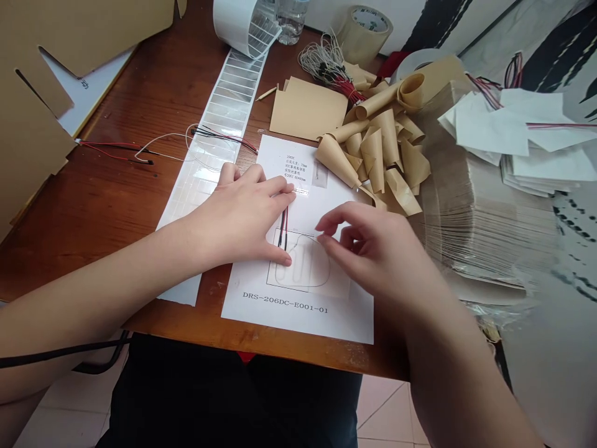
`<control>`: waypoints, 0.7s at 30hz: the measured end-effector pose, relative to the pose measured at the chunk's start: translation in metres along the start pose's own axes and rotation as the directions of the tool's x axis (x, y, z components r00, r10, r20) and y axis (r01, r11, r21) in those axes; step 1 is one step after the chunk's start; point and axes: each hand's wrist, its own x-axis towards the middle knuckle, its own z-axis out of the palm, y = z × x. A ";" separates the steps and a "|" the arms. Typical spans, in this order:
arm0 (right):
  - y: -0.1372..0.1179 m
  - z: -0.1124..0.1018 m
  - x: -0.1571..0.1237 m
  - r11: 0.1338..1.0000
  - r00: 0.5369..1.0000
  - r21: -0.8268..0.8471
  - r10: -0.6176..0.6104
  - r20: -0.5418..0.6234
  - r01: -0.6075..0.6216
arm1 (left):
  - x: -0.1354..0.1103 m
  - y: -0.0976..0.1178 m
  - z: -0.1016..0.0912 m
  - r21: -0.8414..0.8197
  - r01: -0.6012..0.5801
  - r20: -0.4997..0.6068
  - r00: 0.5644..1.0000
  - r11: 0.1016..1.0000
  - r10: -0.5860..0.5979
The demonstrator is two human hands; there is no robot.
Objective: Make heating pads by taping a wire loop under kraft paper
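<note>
A printed paper sheet (298, 305) lies on the desk with a rectangular outline and a looped pattern on it. My left hand (247, 205) rests across the sheet, fingers spread and palm down. Beneath its fingers run short red and black leads (283, 230), their upper part hidden. Over the outline's right side, my right hand (368, 242) is closed in a pinch at a thin pale wire (326, 280). This wire curves over the printed loops near the left thumb.
A roll of clear labels (236, 93) unwinds down the desk, with loose wires across it. Brown curled paper pieces (382, 143), flat brown sheets (308, 109), a wire bundle (329, 65) and tape (366, 34) sit behind. Stacked packets (489, 205) are at right, a cardboard box (79, 37) at left.
</note>
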 end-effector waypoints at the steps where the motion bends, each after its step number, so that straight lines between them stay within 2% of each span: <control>1: 0.000 0.005 0.001 0.998 0.999 -0.035 -0.047 -0.003 0.047 | 0.000 0.000 0.000 0.001 0.001 0.002 1.000 1.000 -0.001; 5: 0.000 0.018 0.002 0.982 0.991 -0.140 -0.132 -0.006 0.130 | 0.000 0.000 -0.001 0.004 -0.002 0.007 1.000 1.000 0.002; 12: -0.001 0.022 -0.001 0.945 0.966 -0.201 -0.260 0.008 0.257 | 0.000 0.000 0.000 0.012 -0.003 0.008 1.000 1.000 0.003; 21: 0.002 0.032 0.000 0.907 0.959 -0.325 -0.285 -0.006 0.267 | 0.000 0.000 0.000 0.008 0.000 0.009 1.000 1.000 0.000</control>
